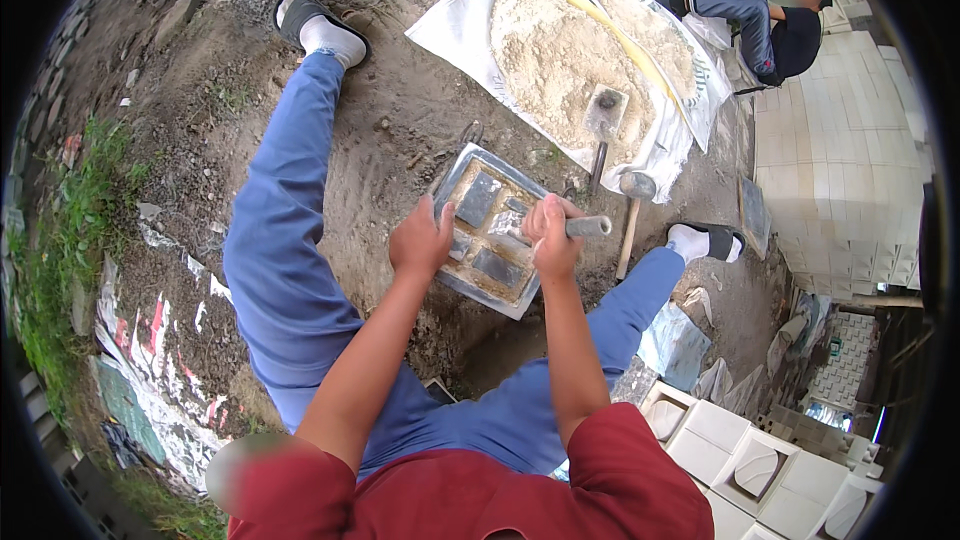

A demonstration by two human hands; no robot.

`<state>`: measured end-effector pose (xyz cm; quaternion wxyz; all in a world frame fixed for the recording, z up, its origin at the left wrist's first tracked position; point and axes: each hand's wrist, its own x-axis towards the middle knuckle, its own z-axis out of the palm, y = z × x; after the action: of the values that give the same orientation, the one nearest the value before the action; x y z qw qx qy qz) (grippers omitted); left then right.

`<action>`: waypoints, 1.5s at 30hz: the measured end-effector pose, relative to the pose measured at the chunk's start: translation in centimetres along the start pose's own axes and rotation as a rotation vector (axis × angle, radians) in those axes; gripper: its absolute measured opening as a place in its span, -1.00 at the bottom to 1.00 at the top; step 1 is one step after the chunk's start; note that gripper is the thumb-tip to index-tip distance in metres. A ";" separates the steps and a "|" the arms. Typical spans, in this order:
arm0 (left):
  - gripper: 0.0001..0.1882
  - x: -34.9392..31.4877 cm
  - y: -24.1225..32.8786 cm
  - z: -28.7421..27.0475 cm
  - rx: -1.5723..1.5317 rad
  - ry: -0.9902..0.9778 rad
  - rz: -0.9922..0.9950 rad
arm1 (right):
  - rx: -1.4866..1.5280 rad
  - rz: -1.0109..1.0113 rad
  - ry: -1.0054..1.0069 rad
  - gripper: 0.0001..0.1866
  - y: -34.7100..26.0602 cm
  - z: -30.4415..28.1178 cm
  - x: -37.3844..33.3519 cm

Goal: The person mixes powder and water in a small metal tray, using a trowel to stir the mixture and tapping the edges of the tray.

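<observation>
Dirt ground (375, 130) surrounds the divided mold (480, 295) between your legs. Your left hand (418, 240) has its fingers clamped on the left rim; your right hand (553, 240) wraps its fingers around a gray-handled tool (592, 227) above the mold.

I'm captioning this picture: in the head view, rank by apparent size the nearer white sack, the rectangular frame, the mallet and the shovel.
1. Nearer white sack
2. Rectangular frame
3. Mallet and shovel: too alike to rank

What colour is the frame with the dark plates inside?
Grey, with sandy smears; the frame shows best in the head view.
</observation>
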<state>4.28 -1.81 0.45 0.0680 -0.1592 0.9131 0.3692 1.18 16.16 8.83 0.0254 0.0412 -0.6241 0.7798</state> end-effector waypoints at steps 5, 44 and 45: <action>-0.55 0.1 0.3 0.1 -0.007 0.020 0.012 | 0.022 -0.074 0.030 -0.54 -0.2 -0.1 -0.6; -0.53 -0.3 0.1 0.6 -0.003 0.113 0.025 | -0.051 -0.017 0.027 -0.53 -1.1 0.0 -2.0; -0.55 -0.2 0.2 0.6 -0.004 0.107 0.021 | -0.029 -0.031 0.010 -0.54 -1.1 -0.7 -1.9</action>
<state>4.35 -1.17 0.18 0.0149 -0.1692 0.9163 0.3627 3.16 17.11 9.54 0.0411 0.0467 -0.6345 0.7704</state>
